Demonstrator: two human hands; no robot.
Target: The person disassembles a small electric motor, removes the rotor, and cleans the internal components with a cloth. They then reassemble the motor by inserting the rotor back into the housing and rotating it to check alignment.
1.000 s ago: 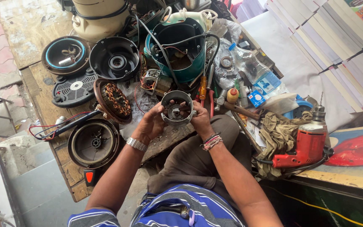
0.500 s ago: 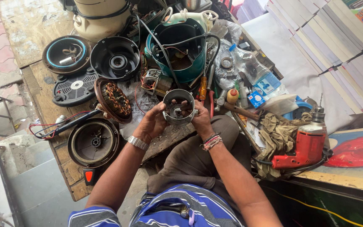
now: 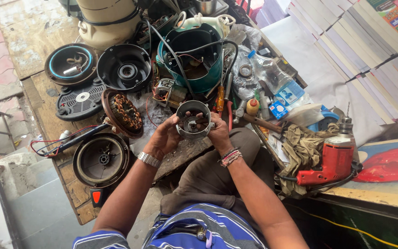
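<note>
Gripping the round metal motor housing (image 3: 193,121) in both hands (image 3: 164,137) (image 3: 219,133), steadying it level above the worktop (image 3: 51,103) is helping

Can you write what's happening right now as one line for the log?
left hand: holds round grey metal housing | right hand: holds same housing | place: over wooden workbench | nearby: copper-wound stator, red drill

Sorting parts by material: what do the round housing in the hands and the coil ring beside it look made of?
Round housing, held by left hand and right hand: likely cast metal, dull grey, matte and grimy. Coil ring: apparently copper windings, reddish-brown strands, on a dark metal core.
</note>
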